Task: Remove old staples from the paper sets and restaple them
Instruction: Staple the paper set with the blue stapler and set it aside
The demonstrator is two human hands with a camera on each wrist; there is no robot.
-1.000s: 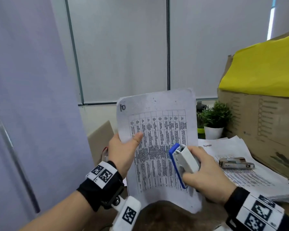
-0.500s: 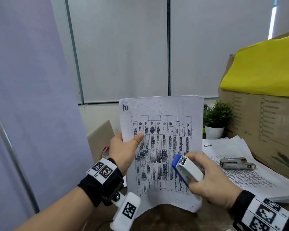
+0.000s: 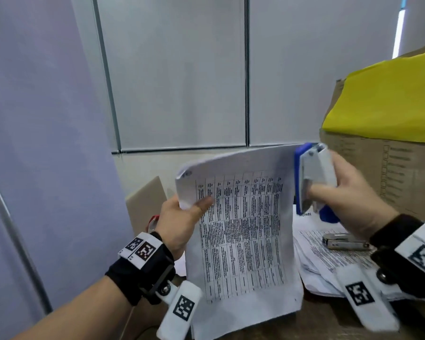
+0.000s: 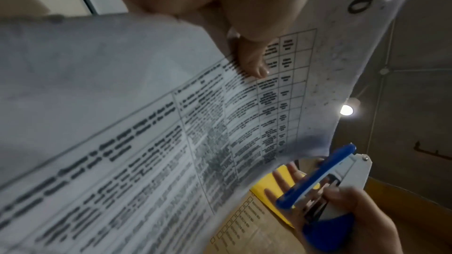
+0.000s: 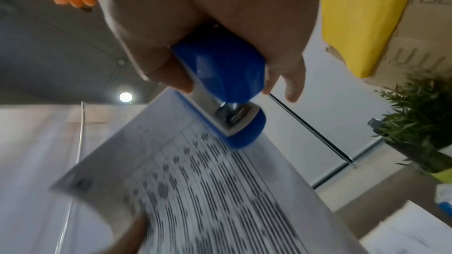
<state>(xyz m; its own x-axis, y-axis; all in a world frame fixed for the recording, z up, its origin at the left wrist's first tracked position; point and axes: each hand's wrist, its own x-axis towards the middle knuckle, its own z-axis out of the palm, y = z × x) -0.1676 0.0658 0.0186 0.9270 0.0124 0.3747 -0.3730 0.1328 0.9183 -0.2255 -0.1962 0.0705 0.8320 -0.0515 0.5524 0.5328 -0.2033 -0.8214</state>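
Observation:
A set of printed table sheets (image 3: 241,231) stands upright in front of me, its top tilted back. My left hand (image 3: 182,217) pinches its upper left edge, thumb (image 4: 252,61) on the print. My right hand (image 3: 349,192) grips a blue and white stapler (image 3: 314,175), raised to the set's top right corner. The stapler's (image 5: 227,103) mouth is at that corner of the paper set (image 5: 208,190). Whether it bites the paper cannot be told. In the left wrist view the stapler (image 4: 325,179) sits just beside the paper set's (image 4: 146,123) corner.
A pile of more printed sheets (image 3: 329,256) lies on the table at right, with a metal staple remover (image 3: 344,241) on it. A cardboard box (image 3: 388,173) with a yellow cover (image 3: 388,99) stands behind. A potted plant (image 5: 415,119) is near it.
My right hand has lifted the stapler from the middle of the page up to the top right corner. The paper's top has tipped back and its left corner has curled.

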